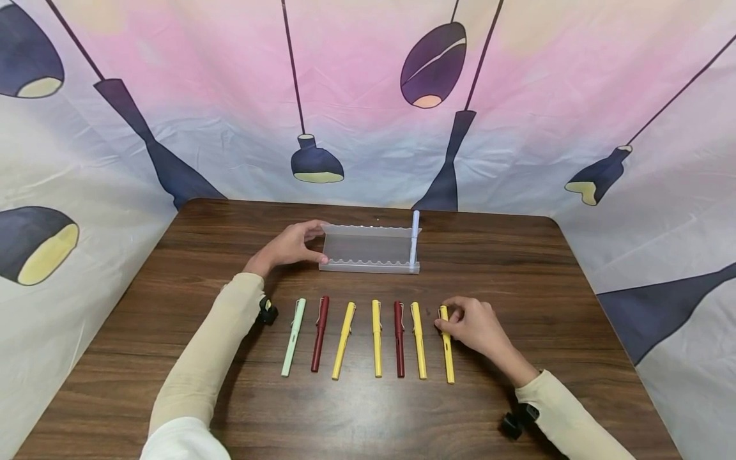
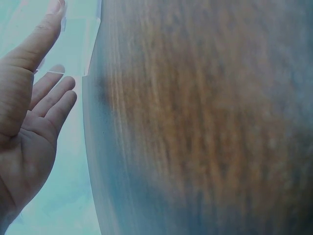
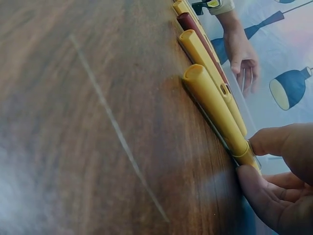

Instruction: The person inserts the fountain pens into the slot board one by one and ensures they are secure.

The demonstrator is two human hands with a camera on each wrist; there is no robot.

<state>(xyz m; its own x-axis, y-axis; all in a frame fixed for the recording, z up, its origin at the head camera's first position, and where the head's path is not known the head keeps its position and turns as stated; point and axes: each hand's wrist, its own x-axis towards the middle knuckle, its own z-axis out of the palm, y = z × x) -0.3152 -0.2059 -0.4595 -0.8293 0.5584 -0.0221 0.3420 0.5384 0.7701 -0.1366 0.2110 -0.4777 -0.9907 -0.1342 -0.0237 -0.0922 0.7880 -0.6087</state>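
Note:
At the back of the table, my left hand (image 1: 291, 245) holds the left end of a clear pen rack (image 1: 368, 268), thumb at its front edge and fingers at its rear. In the left wrist view the thumb of the left hand (image 2: 29, 93) reaches onto the clear plastic. One light blue pen (image 1: 415, 233) lies in the rack's right end slot. My right hand (image 1: 477, 324) pinches the cap end of the rightmost yellow pen (image 1: 448, 354), which lies on the table. The right wrist view shows thumb and finger either side of that yellow pen (image 3: 215, 110).
Left of the held pen lie a yellow pen (image 1: 419, 342), a dark red pen (image 1: 399, 345), two more yellow pens (image 1: 377, 345), (image 1: 343, 342), another dark red pen (image 1: 319, 335) and a mint green pen (image 1: 294, 338). A printed cloth (image 1: 368, 83) hangs behind the wooden table (image 1: 356, 421).

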